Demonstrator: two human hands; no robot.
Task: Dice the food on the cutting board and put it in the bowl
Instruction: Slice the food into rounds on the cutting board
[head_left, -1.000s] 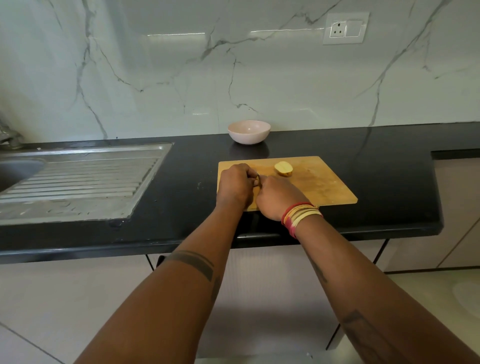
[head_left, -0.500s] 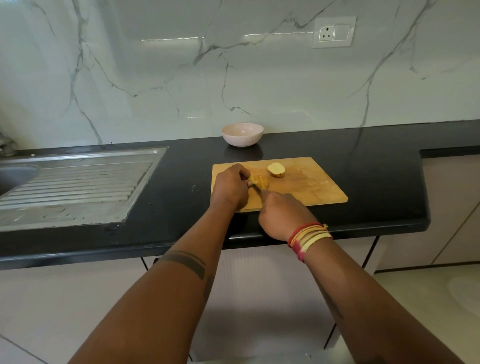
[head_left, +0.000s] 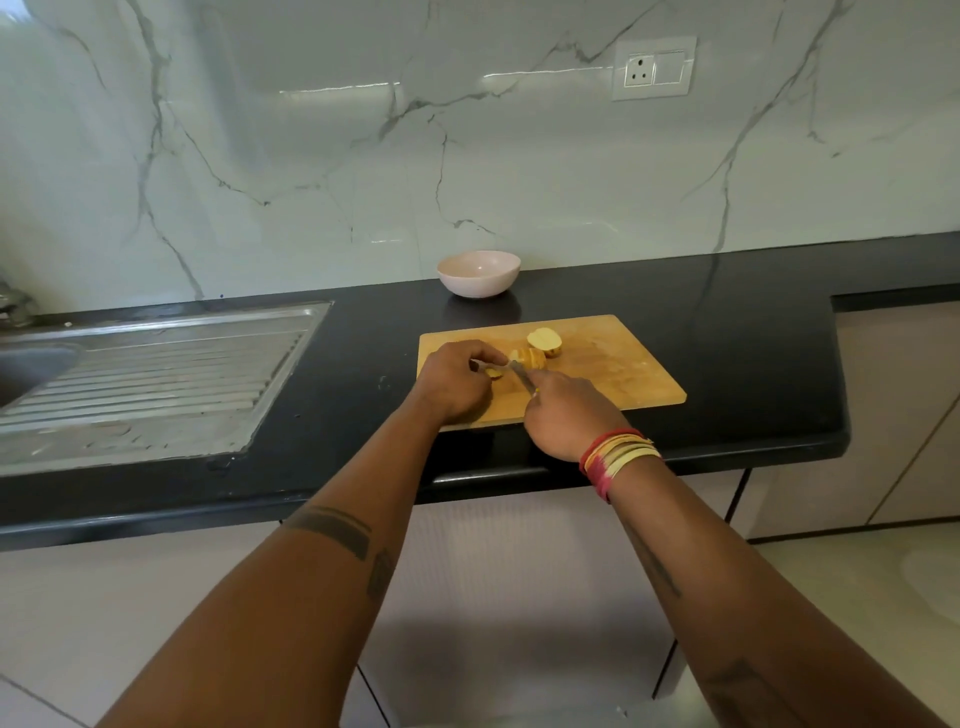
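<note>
A wooden cutting board (head_left: 613, 364) lies on the black counter. On it sits a potato half (head_left: 545, 341), cut face up, and just left of it a sliced potato piece (head_left: 531, 358). My left hand (head_left: 457, 382) curls over the slices at the board's left part, fingertips on the piece. My right hand (head_left: 569, 415) grips a knife (head_left: 522, 376) whose blade angles toward the sliced piece. A small slice (head_left: 493, 372) lies under my left fingers. An empty pink bowl (head_left: 478, 273) stands behind the board near the wall.
A steel sink with a ribbed drainboard (head_left: 150, 379) fills the counter's left side. The counter's front edge (head_left: 675, 457) runs just under my right wrist. A wall socket (head_left: 653, 68) sits high on the marble backsplash. Cabinets stand lower right.
My right hand has drawn back toward the counter edge, exposing the knife blade. The sliced potato piece, hidden between my hands a second ago, now shows. My left hand stays on it.
</note>
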